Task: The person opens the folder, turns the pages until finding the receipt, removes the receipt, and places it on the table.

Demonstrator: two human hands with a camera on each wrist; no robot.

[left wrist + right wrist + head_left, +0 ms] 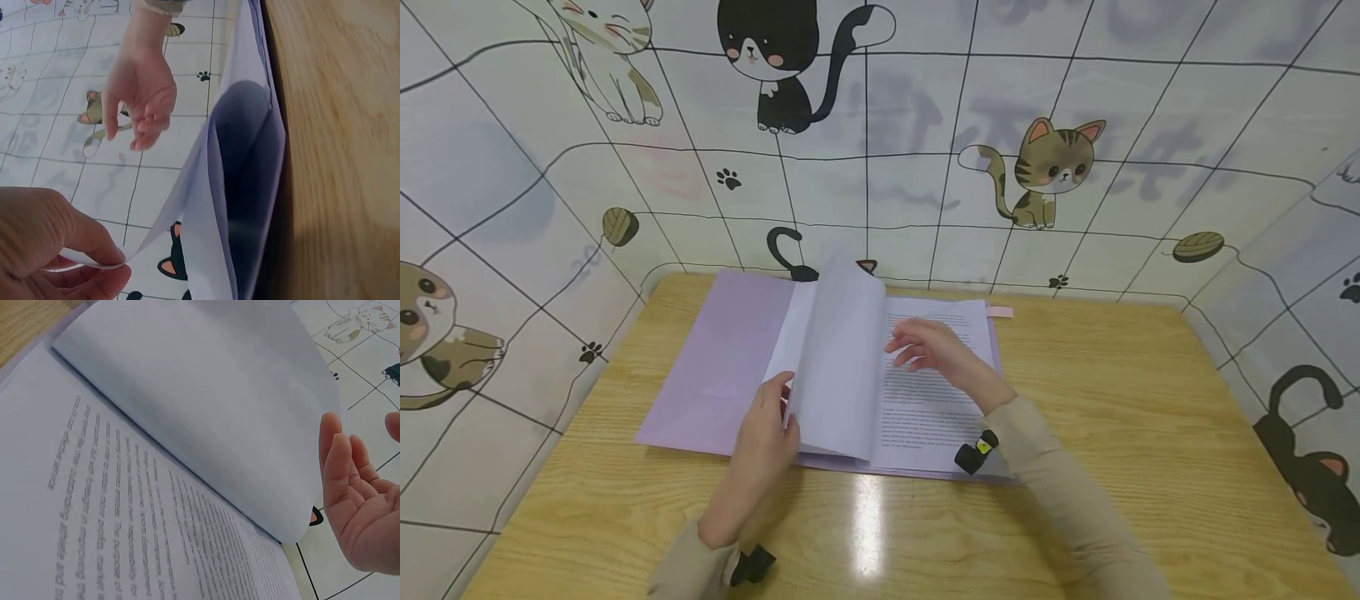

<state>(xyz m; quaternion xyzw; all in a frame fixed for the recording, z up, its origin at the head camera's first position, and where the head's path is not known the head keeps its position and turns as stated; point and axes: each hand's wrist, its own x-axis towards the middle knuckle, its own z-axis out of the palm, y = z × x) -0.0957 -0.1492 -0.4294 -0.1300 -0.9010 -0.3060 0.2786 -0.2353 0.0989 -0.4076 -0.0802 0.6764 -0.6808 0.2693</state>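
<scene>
A lilac folder [722, 358] lies spread on the table with printed sheets [936, 400] on its right side. One white page [842, 367] stands bent up over the middle, curving leftward, its blank side showing. My left hand [763, 429] pinches this page's edge between thumb and fingers; the left wrist view shows the thumb [103, 244] on the paper. Above the printed text hovers my right hand [928, 346], its fingers loosely bent and holding nothing. In the right wrist view the right hand [362, 500] is beside the bent page [206, 394], apart from it.
The wooden table [1112, 417] carries the folder near its back edge. Behind it hangs a white gridded backdrop [917, 108] with cartoon cats. A pink tab [1000, 312] sticks out at the folder's right edge. A black wrist device [976, 452] overlaps the sheets' lower right.
</scene>
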